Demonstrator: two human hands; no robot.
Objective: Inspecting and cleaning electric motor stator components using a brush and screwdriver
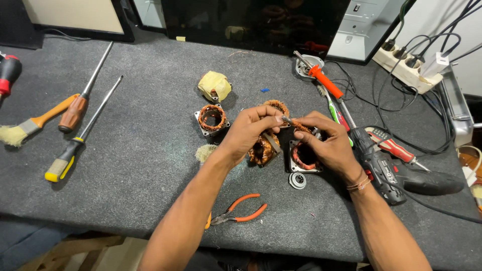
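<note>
My left hand (249, 131) and my right hand (326, 143) meet over the middle of the grey table (150, 150), pinching a small metal piece (286, 119) between their fingertips. Under my left hand lies a copper-wound motor stator (262, 149). Beneath my right hand sits another stator in a square metal frame (299, 159). A third stator (212, 118) stands just left of my hands, and one more (277, 106) peeks out behind them.
Orange-handled pliers (236, 212) and a round bearing (297, 180) lie near me. A power drill (396, 173) and screwdrivers (391, 145) are at the right, long screwdrivers (80, 103) and a brush (30, 125) at the left. A taped yellow bundle (215, 85) and a power strip (409, 68) sit farther back.
</note>
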